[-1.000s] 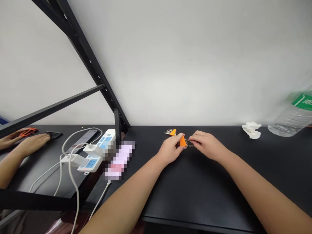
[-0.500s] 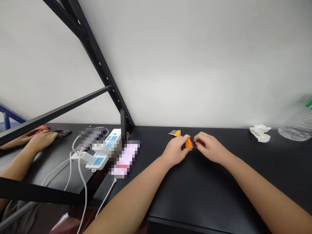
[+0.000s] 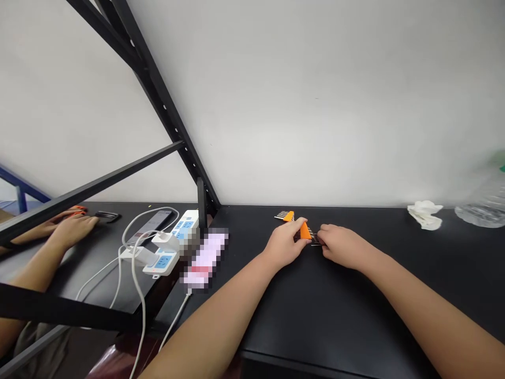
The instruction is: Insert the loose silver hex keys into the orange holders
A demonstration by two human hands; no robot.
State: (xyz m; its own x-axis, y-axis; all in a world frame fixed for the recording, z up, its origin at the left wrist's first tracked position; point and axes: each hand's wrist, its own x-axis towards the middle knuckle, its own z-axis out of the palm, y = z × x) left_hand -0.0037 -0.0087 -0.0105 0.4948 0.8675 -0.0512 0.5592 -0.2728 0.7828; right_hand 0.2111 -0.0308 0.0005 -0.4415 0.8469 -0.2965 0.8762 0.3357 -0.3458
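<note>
My left hand grips an orange holder between thumb and fingers, near the middle of the black desk. Several thin metal rods, which look like hex keys, fan out from the holder's far left end. More rod ends show on its right side. My right hand is closed with its knuckles up, right beside those ends. A thin dark rod, seemingly a hex key, shows at its fingertips. The fingers hide most of it.
Crumpled tissue and a clear plastic bottle stand at the right. To the left are a charging phone, a power strip with white cables, and a black metal frame. Beyond it a co-worker's hands rest on a desk.
My right hand has turned over, knuckles up, and its fingers have closed in at the rod ends. My left hand keeps its grip on the orange holder. The view has shifted slightly.
</note>
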